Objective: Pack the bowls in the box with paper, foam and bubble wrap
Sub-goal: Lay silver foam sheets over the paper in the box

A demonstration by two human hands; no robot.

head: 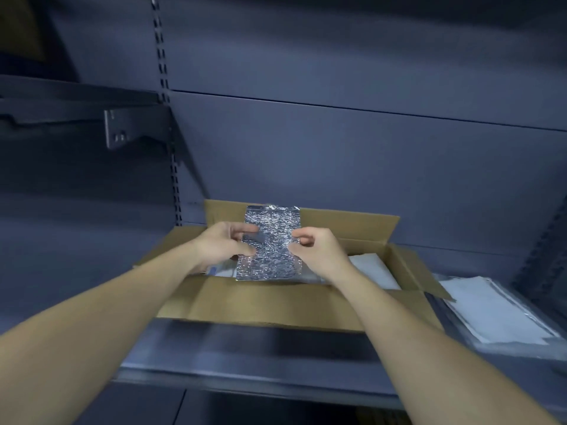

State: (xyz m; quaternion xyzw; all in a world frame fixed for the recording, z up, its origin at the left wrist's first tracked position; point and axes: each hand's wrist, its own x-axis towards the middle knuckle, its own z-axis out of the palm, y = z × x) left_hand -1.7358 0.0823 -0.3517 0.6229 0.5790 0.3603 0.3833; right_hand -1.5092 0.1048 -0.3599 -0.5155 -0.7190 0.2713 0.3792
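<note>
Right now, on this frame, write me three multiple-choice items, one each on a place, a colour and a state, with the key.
1. The stack of white sheets lies: A) left of the cardboard box; B) right of it on the shelf; C) on top of its flaps.
2. The textured sheet pinched by the left hand and right hand is: A) red; B) silver; C) green.
3. The box is: A) taped shut; B) flattened; C) open.
Key: 1 B, the stack rests by the right flap; 2 B, it shines metallic; 3 C, the flaps stand out and white padding shows inside.
</note>
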